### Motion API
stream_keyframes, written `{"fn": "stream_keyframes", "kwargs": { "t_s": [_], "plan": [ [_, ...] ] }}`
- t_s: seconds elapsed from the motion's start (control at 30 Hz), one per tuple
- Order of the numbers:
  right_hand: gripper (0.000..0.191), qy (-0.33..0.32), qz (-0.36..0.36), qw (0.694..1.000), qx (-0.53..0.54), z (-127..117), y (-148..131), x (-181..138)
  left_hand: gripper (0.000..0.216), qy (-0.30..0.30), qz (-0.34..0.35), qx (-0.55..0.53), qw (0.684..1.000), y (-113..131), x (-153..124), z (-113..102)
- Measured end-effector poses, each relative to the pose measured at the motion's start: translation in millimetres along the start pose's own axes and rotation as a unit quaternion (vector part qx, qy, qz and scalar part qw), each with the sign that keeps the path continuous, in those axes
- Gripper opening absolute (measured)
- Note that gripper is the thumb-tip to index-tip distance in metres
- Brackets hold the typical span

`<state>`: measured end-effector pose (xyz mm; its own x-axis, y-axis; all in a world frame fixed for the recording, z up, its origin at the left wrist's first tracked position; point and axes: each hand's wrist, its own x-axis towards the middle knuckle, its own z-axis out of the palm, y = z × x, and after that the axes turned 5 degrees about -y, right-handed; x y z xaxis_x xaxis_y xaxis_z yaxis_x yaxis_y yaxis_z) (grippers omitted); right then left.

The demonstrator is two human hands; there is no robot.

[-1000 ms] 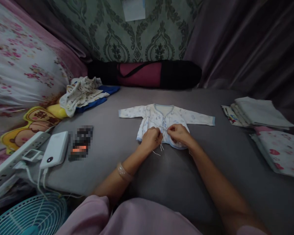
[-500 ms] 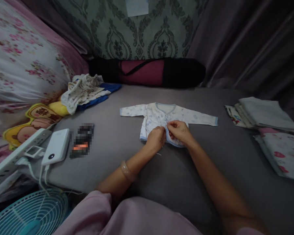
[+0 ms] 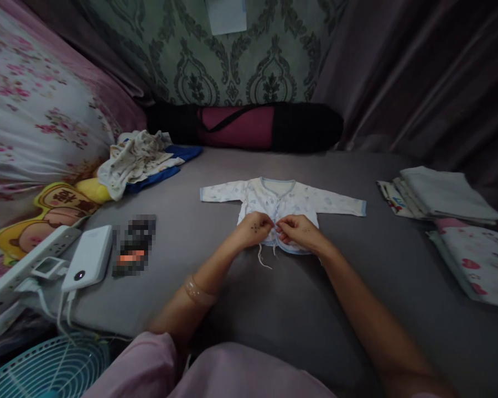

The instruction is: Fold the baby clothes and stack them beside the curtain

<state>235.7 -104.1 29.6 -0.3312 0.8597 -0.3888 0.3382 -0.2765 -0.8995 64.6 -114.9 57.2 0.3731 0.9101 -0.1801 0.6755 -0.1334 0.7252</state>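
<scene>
The shirt (image 3: 284,200) lies spread, front up, on the grey sheet (image 3: 182,232). The left hand (image 3: 255,228) and right hand (image 3: 299,231) nearly meet over it, each seemingly pinching a thin tie, too small to make out. A loose grip could let so fine a tie slip; uneven tugging could rumple the shirt; the strings (image 3: 260,257) hanging loose could snag under the left hand

You're getting open grey sheet (image 3: 182,237) either side of the baby top (image 3: 279,200); power bank (image 3: 89,257)'s crowding left, cloth stack (image 3: 448,193)'s blocking right, long bag (image 3: 307,128)'s walling off the back.
</scene>
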Motion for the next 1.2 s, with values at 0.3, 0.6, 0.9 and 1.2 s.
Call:
{"fn": "stream_keyframes", "kwargs": {
  "t_s": [0.3,0.6,0.9,1.2],
  "plan": [
    [0.02,0.128,-0.074,0.947,-0.286,-32,-31,40,0.036,0.053,0.102,0.11,0.987,-30,104,-36],
    [0.038,0.048,-0.113,0.821,-0.558,-40,-29,70,0.027,-0.009,0.161,0.224,0.961,-36,136,-21],
    [0.029,0.102,-0.116,0.814,-0.56,-40,-23,65,0.024,-0.007,0.155,0.147,0.977,-42,133,-25],
    [0.026,0.251,-0.147,0.853,-0.432,-22,-15,64,0.022,0.082,0.186,0.109,0.973,-44,143,-14]
  ]
}}
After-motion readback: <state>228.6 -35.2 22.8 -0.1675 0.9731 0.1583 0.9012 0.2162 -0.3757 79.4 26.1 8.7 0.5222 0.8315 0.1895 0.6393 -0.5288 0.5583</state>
